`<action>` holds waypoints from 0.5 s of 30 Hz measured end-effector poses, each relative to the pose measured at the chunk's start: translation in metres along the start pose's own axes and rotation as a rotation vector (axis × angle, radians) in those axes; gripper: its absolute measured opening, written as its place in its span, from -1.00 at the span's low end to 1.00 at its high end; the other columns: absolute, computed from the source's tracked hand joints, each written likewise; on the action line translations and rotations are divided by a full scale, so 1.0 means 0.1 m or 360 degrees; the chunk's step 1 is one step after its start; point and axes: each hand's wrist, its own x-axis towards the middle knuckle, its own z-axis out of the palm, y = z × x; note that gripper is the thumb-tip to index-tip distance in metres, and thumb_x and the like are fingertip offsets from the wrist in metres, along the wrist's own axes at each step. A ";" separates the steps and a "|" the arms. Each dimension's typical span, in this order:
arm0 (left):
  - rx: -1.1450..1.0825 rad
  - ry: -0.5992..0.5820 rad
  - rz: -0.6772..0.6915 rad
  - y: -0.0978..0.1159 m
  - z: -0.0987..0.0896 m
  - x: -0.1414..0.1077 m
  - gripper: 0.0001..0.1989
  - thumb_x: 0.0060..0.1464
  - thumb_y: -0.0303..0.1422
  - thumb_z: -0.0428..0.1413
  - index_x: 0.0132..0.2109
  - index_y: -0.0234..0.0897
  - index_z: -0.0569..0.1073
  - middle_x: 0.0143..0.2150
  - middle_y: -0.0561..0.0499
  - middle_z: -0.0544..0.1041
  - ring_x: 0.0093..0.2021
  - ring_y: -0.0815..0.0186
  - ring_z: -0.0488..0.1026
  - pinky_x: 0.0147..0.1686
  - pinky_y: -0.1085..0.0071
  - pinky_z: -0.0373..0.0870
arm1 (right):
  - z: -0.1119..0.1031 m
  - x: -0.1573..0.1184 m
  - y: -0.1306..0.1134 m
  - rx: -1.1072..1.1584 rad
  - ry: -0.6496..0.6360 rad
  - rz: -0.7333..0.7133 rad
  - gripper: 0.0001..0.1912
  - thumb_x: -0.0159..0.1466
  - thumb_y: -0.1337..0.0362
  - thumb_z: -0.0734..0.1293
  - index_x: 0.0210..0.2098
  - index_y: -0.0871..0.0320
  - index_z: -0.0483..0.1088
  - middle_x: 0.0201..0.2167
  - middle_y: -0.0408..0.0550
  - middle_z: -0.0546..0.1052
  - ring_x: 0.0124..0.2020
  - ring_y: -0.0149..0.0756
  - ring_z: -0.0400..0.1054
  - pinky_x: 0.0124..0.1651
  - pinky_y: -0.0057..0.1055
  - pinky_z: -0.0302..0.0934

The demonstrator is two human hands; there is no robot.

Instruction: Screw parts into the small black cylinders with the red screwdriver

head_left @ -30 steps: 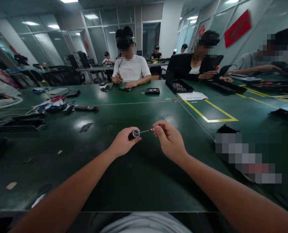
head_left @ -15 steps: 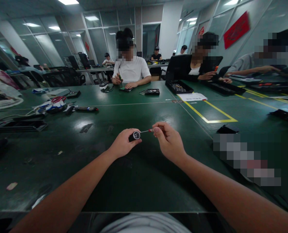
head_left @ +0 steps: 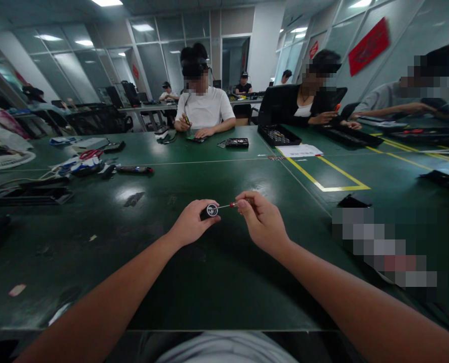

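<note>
The black cylinder with a silvery, ring-shaped open end sits above the green tabletop, wrapped by the left hand's curled thumb and fingers. The right hand pinches a slim screwdriver with a red-collared handle, its shaft meeting the rim; tip contact is unclear. A firm left grip and light, steady right-hand pressure should limit slipping.

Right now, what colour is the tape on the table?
The tape is yellow, clearest in the head view.

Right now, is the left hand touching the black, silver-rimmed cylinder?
Touching: the head view shows the left hand gripping the black cylinder between thumb and fingers.
</note>
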 end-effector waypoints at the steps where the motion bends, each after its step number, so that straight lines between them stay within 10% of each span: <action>1: 0.0002 -0.0004 0.0003 0.00 0.00 0.00 -0.74 0.17 -0.25 0.24 0.00 -0.16 0.51 -0.05 -0.02 0.56 -0.04 0.13 0.47 -0.01 0.19 0.34 | 0.00 0.00 0.00 -0.0005 -0.0012 -0.0004 -0.78 0.43 0.12 0.22 -0.14 0.07 0.44 -0.39 -0.11 0.55 -0.43 -0.31 0.39 -0.37 -0.38 0.21; 15: 0.0033 0.0026 -0.0005 0.00 -0.01 0.00 -0.70 0.15 -0.26 0.26 0.02 -0.17 0.51 -0.04 -0.03 0.57 -0.02 0.13 0.47 0.02 0.17 0.36 | -0.03 0.02 -0.01 -0.0116 0.0045 -0.0025 -0.77 0.44 0.13 0.21 -0.15 0.10 0.43 -0.33 -0.06 0.60 -0.35 -0.28 0.46 -0.26 -0.35 0.25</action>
